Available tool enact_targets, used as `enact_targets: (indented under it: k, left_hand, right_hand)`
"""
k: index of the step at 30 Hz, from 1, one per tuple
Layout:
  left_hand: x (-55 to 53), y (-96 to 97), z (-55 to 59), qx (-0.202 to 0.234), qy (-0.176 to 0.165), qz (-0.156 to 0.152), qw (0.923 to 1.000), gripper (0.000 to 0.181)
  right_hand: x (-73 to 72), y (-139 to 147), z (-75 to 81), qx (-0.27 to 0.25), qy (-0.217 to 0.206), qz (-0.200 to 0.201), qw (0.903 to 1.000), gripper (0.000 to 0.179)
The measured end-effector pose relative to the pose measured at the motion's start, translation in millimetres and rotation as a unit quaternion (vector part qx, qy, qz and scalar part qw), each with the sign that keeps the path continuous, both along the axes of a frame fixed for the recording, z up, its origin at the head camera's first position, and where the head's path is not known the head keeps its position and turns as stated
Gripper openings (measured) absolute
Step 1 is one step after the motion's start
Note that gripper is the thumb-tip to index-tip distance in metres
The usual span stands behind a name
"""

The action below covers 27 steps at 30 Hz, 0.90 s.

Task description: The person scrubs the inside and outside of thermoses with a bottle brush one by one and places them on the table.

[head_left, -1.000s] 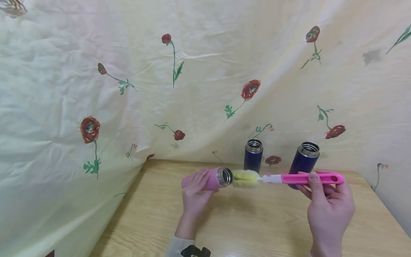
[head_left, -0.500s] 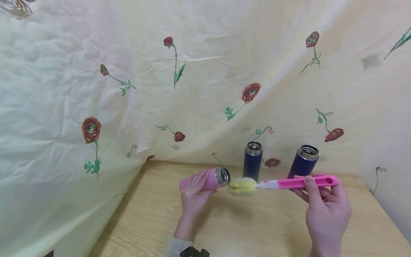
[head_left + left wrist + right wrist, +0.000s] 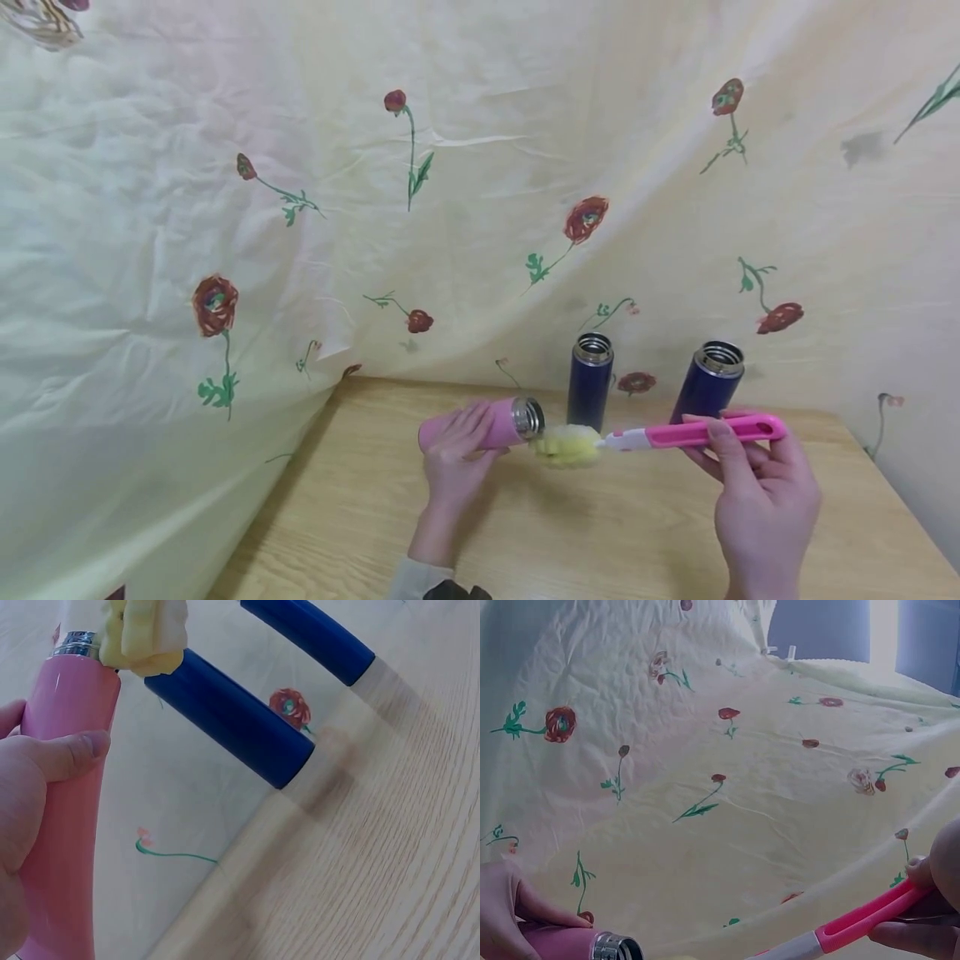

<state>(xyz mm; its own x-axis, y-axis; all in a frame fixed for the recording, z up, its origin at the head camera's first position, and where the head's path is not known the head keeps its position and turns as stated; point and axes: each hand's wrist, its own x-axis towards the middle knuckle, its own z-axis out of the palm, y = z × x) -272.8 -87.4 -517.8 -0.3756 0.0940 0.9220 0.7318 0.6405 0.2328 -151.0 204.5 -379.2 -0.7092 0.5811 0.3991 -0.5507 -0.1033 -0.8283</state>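
A pink thermos bottle (image 3: pixel 498 423) with a bare steel mouth lies tilted on its side, its opening toward the right. My left hand (image 3: pixel 456 454) grips it round the body; in the left wrist view the thumb (image 3: pixel 81 750) lies across the pink side. With my right hand (image 3: pixel 761 492) I hold a bottle brush by its pink handle (image 3: pixel 712 430). The brush's yellow sponge head (image 3: pixel 567 446) is just outside the bottle's mouth, overlapping the rim's lower edge in the head view. In the right wrist view the fingers pinch the handle (image 3: pixel 870 915) near its end.
Two dark blue bottles without lids, one (image 3: pixel 590 383) near the middle and another (image 3: pixel 708 382) behind my right hand, stand at the back of the wooden table (image 3: pixel 360 500). A flowered cloth (image 3: pixel 465 208) hangs behind and along the left side.
The brush has come down and slightly left, from level with the bottle's mouth to lower beside it. The pink bottle has turned a little but stays in my left hand.
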Motion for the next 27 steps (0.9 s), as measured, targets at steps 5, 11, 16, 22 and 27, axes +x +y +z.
enact_targets:
  k: [5, 11, 16, 22, 27]
  left_hand:
    - [-0.7, 0.1, 1.4, -0.010, 0.002, -0.001, 0.9999, 0.062]
    - [-0.4, -1.4, 1.6, -0.020, 0.002, 0.000, 0.9998, 0.062]
    - [0.8, -2.5, 3.7, -0.041, 0.006, 0.007, 0.9991, 0.060]
    - [1.9, 0.3, 6.5, -0.003, -0.001, -0.023, 0.9997, 0.063]
    - [7.4, 6.1, 11.0, 0.106, -0.098, -0.086, 0.9857, 0.071]
  right_hand:
    - [1.9, -0.8, 2.8, 0.000, -0.004, -0.008, 1.0000, 0.017]
    - [5.4, -1.7, 5.7, -0.013, -0.038, -0.008, 0.9992, 0.017]
    - [8.2, -3.1, 7.7, -0.057, -0.049, 0.003, 0.9972, 0.018]
    - [8.0, -3.8, 7.7, -0.154, 0.068, 0.001, 0.9858, 0.026]
    - [0.1, 8.8, 6.6, -0.247, 0.154, -0.012, 0.9565, 0.034]
